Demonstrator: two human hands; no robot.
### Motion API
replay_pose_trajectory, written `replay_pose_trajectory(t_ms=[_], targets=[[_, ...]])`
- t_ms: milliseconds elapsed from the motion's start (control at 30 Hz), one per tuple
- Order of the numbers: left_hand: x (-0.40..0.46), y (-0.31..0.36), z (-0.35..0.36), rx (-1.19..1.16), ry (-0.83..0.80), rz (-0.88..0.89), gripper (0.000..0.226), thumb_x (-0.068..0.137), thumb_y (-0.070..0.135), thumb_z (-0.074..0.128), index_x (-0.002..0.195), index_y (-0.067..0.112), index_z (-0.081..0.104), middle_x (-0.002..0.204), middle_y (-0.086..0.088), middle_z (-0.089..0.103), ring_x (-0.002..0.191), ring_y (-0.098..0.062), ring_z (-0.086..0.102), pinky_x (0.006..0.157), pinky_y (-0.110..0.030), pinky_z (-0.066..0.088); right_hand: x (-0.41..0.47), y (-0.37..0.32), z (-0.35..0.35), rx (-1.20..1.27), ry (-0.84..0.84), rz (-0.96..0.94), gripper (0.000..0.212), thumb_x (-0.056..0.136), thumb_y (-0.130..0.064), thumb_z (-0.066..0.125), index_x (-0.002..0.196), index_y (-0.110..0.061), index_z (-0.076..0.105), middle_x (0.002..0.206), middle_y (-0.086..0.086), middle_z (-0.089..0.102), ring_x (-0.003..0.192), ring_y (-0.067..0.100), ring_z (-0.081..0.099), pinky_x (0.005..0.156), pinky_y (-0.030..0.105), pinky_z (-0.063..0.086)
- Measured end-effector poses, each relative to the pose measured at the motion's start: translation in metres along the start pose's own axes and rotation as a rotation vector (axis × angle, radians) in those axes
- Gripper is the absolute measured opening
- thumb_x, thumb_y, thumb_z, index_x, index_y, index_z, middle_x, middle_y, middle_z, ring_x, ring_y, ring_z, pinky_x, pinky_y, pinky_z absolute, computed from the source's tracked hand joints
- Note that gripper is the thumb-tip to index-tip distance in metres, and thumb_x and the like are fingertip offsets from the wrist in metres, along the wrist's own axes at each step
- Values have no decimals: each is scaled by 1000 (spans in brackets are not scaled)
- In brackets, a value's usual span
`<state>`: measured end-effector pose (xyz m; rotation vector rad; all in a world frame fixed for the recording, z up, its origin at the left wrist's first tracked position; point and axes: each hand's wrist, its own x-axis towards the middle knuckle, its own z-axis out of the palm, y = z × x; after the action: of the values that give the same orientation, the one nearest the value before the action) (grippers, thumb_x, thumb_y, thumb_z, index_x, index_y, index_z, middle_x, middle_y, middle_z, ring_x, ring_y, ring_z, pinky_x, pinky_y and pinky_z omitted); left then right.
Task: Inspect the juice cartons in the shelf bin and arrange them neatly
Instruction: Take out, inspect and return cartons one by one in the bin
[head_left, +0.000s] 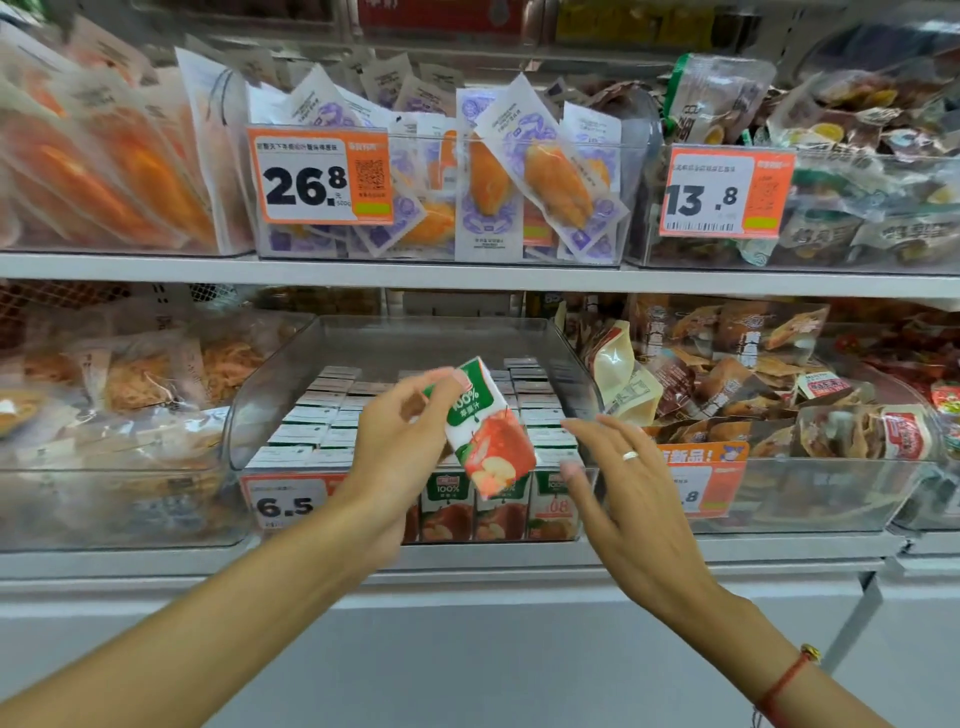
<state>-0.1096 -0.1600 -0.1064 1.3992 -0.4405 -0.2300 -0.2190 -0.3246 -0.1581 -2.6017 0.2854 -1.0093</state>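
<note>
My left hand holds a small apple juice carton by its upper end, tilted, in front of the clear shelf bin. The carton is white and green with red apples printed on it. Inside the bin, several more cartons stand upright in rows, their white tops showing and apple fronts visible through the front wall. My right hand hovers just right of the held carton with fingers spread and relaxed, a ring on one finger; it touches nothing.
A price tag reading 6.5 hangs on the bin's front. Clear bins of snack packets flank it left and right. The shelf above carries bins of dried fruit pouches with price tags 26.8 and 13.8.
</note>
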Motion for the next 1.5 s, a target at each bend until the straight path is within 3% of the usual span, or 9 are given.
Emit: replay_pose_trajectory(t_ms=[100,200,333,433,700,833,1000,1167,1500], targets=[[-25,-8,-11,-87,-29,-155,25,92,41,62,111,26,68,88,3,77,77,-7,73,66,-24,57,-1,-25,-13,532,-97,269,41,88,-64,31,117,-52,57,114,-24,63,111,-4,56,93,25,50],[-36,-18,-16,-119,11,-184,26,88,38,66,112,26,66,86,4,77,74,-9,73,68,-28,61,-5,-45,-12,777,-318,405,47,76,-70,35,100,-44,66,96,-16,71,95,1,66,89,27,53],[-40,-25,-20,-68,15,-162,28,87,38,66,113,31,63,86,8,77,96,-15,71,99,-42,52,-10,-58,-2,708,-480,320,22,95,-45,47,102,-37,66,93,-14,72,91,-1,65,80,18,53],[-44,-29,-23,-36,-21,-158,35,86,41,65,120,32,60,96,9,76,98,-11,70,97,-36,52,-9,-56,0,735,-510,370,18,96,-39,51,105,-36,67,86,-17,71,83,-2,66,72,14,52],[-46,-30,-28,174,-110,-118,60,78,50,67,133,34,51,133,1,59,121,-14,58,96,-29,51,-17,-53,10,768,-526,321,39,87,-51,50,115,-29,66,103,-11,71,101,3,65,88,26,54],[-39,-31,-36,203,-186,-160,37,84,40,69,119,32,62,123,9,65,115,-8,61,94,-27,52,-17,-54,17,813,-469,344,39,86,-53,49,111,-29,66,102,-11,71,99,5,66,81,18,55],[-41,-35,-38,199,-269,-174,23,90,36,65,113,31,68,108,11,74,102,0,67,97,-30,52,-14,-48,21,840,-379,399,41,86,-58,48,98,-27,71,96,-4,73,94,14,69,82,26,58],[-41,-35,-38,239,-300,-189,13,88,39,66,101,40,68,103,15,74,96,4,67,88,-22,51,-12,-43,21,860,-442,484,46,91,-62,39,107,-31,69,93,-1,74,85,13,71,78,25,57],[-40,-36,-36,211,-337,-267,24,88,40,67,111,33,68,105,11,75,104,-5,68,106,-42,46,-16,-39,19,823,-456,447,41,94,-58,35,107,-35,66,93,-5,75,84,13,71,78,24,58]])
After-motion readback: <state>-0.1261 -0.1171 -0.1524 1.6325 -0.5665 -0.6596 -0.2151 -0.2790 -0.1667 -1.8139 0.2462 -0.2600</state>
